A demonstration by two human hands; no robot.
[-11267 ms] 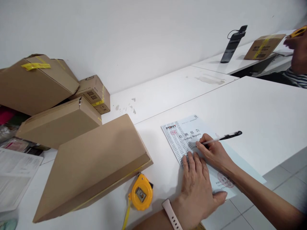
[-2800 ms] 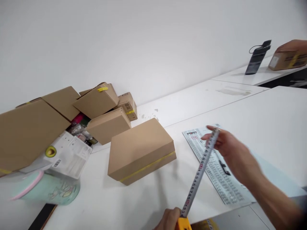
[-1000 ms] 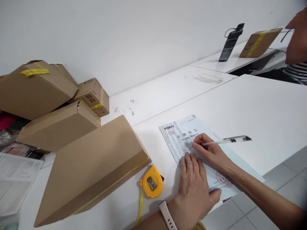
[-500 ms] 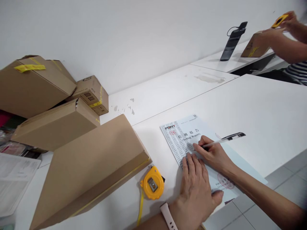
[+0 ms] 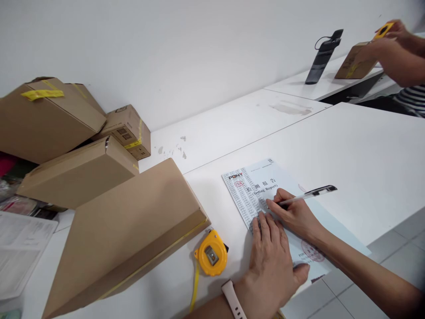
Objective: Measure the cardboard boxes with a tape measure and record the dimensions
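Note:
My right hand [image 5: 294, 212] is closed round a pen [image 5: 308, 195], its tip down on a printed report sheet [image 5: 262, 184] that lies on the white table [image 5: 348, 150]. My left hand [image 5: 270, 261] lies flat on the lower part of the sheet with its fingers stretched out, a pale watch strap on the wrist. A yellow tape measure [image 5: 211, 253] sits on the table just left of that hand, a short length of yellow tape trailing toward me. A large cardboard box [image 5: 129, 230] with a yellow tape line stands to the left of it.
Several more cardboard boxes [image 5: 76, 170] are piled against the wall at the left, beside loose papers [image 5: 20, 248]. At the far right another person's hands [image 5: 393, 44] hold a yellow tool over a small box [image 5: 353, 62]; a black device [image 5: 322, 55] leans nearby.
Since half a second ago my hands have barely shifted; the pen moved slightly over the sheet. The other person's hands at the far right have moved a little over their box.

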